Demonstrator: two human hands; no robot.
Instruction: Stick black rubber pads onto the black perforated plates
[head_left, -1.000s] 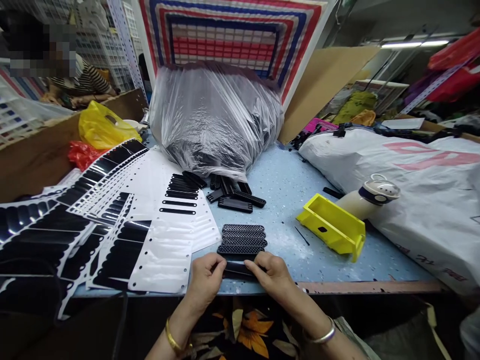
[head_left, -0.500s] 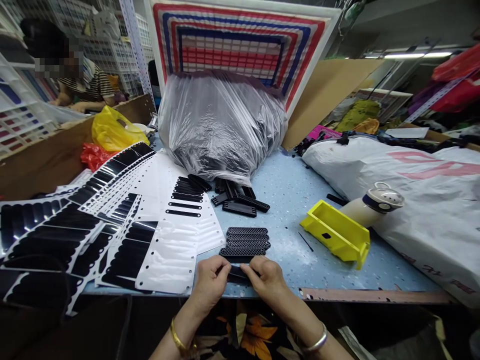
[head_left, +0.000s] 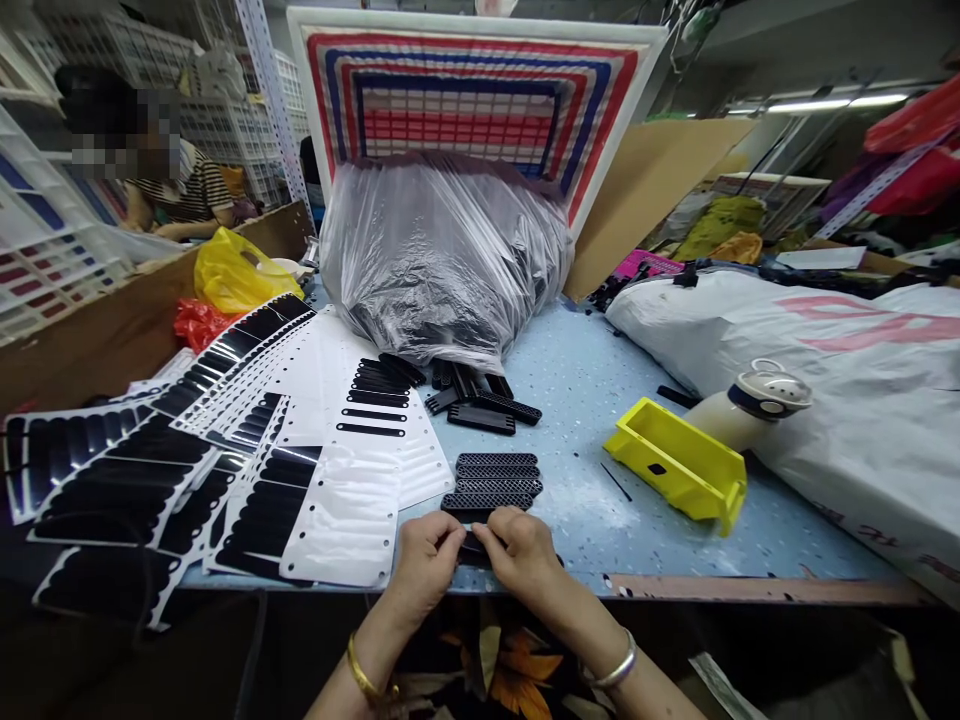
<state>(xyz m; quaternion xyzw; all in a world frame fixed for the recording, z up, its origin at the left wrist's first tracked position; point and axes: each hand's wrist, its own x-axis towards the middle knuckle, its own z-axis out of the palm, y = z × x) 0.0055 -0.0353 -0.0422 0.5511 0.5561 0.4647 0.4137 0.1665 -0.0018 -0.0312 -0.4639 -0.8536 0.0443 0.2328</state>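
Fingers (head_left: pixel 451 542) of my left hand (head_left: pixel 421 562) and right hand (head_left: pixel 523 552) are pinching a dark piece (head_left: pixel 472 551) from both sides, lower centre of the frame, seemingly to steady it.

Black latticed strips (head_left: pixel 497 462) look like plastic, rough with mesh — the die-cut black sheets (head_left: pixel 120 475) glossy, the white paper sheet (head_left: pixel 337 540) smooth. The bag (head_left: pixel 442 260) is crinkled, shiny clear plastic; the yellow bin (head_left: pixel 682 492) smooth plastic; the bangle (head_left: pixel 626 657) polished silvery metal — the cardboard (head_left: pixel 645 195) matt.
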